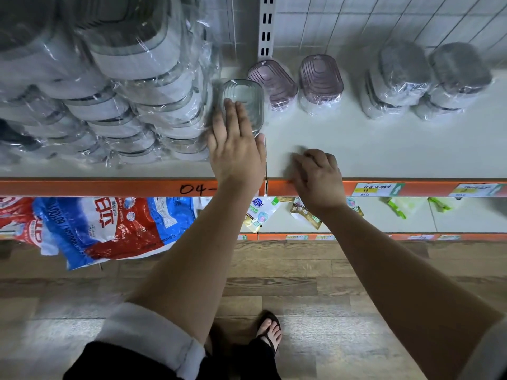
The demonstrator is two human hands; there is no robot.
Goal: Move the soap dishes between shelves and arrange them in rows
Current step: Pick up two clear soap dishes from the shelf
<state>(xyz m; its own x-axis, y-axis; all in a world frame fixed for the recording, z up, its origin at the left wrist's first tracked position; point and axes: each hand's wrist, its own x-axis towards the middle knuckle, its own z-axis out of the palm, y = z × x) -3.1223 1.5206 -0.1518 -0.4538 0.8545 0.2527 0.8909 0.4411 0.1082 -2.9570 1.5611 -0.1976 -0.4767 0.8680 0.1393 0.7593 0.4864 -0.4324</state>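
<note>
The left hand reaches over the pale shop shelf with its fingers straight and close together, laid flat on the near side of a clear, green-tinted, oval plastic soap dish — pressing on it rather than gripping. That dish stands at the seam between two shelf boards, just beside a large pile of film-wrapped white dishes with grey rims that fills the left board. Just behind and to its right stand two pink-tinted transparent soap dishes, one near the slotted upright and the other beside it, both in film. Further right, well apart from these, are two stacks of grey wrapped dishes and. The right hand rests near the shelf's front edge with its fingers loosely curled and knuckles up, slightly blurred, nothing visible in its grasp. An orange edge strip carries price labels; below hangs a red, white and blue bag — and a sandalled foot stands on the wooden floor.
</note>
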